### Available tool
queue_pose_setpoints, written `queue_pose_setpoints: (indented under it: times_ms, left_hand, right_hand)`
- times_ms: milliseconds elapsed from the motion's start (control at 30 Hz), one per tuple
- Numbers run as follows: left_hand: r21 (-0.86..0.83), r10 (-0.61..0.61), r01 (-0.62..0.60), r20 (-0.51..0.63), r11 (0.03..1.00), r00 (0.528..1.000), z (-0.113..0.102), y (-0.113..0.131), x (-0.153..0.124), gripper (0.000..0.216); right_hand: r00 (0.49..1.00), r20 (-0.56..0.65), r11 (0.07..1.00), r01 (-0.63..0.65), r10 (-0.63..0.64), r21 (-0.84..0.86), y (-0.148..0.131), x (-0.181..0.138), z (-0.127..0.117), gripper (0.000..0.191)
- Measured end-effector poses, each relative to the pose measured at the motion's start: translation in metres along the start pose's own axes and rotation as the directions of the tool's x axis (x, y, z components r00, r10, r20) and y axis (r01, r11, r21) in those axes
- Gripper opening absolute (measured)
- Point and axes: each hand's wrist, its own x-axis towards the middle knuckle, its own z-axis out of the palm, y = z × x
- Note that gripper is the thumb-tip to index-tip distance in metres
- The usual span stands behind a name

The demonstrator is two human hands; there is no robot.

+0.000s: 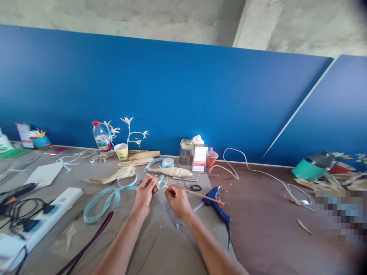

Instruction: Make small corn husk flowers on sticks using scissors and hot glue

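Note:
My left hand (146, 193) and my right hand (176, 198) are close together above the grey mat (160, 244), both with fingers pinched. Between them is a small pale piece, perhaps corn husk, with a thin light blue ribbon (107, 198) trailing off to the left. My right hand also holds a thin wooden stick (205, 196) that points right. A blue glue gun (216, 206) lies just right of my right hand. Dried corn husks (169, 171) and a ribbon spool (166, 162) lie behind my hands.
A white power strip (43, 221) with black cables lies at the left. At the back stand a water bottle (101, 137), a yellow cup (121, 151) with a husk branch and a glass jar (185, 151). A white cord (258, 172) crosses the brown table; a teal pot (314, 167) sits far right.

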Motion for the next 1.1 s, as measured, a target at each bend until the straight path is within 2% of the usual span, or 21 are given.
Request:
queue_pose_setpoints:
  times_ms: [67,133,267,400,533,733,1000,1100]
  left_hand:
    - [-0.054,-0.001,0.001,-0.005,0.999,1.0,-0.001,0.002,0.001,0.026]
    - [-0.016,0.003,-0.003,-0.004,1.0,1.0,-0.001,0.003,0.001,0.027]
    - [0.217,0.027,-0.034,0.032,0.976,0.999,0.001,0.004,-0.002,0.025]
    - [0.368,0.056,-0.099,0.125,0.924,0.991,0.005,0.004,-0.005,0.027]
    - [0.342,0.055,-0.107,0.158,0.934,0.986,0.006,0.003,-0.005,0.03]
    - [0.305,0.026,-0.058,0.107,0.951,0.994,0.005,0.002,-0.005,0.031]
    - [0.312,-0.028,-0.06,0.271,0.948,0.962,0.013,-0.004,-0.009,0.027]
    - [0.303,-0.022,-0.063,0.268,0.951,0.963,0.014,-0.004,-0.008,0.023]
  right_hand:
    - [0.998,0.012,0.996,-0.055,0.054,0.064,0.0,0.001,0.001,0.016]
    - [0.993,-0.001,0.982,-0.114,0.115,0.148,0.001,0.003,0.0,0.018]
    - [0.98,0.021,0.928,-0.193,0.197,0.32,0.001,0.007,-0.004,0.025]
    - [0.975,0.111,0.903,-0.222,0.195,0.368,0.002,0.008,-0.004,0.024]
    - [0.965,0.147,0.874,-0.261,0.219,0.41,0.003,0.007,0.0,0.017]
    - [0.945,0.121,0.824,-0.325,0.304,0.464,0.008,0.01,0.001,0.015]
    - [0.947,0.037,0.831,-0.299,0.319,0.469,0.01,0.011,0.001,0.022]
    - [0.951,0.043,0.842,-0.291,0.306,0.455,0.007,0.011,0.001,0.023]
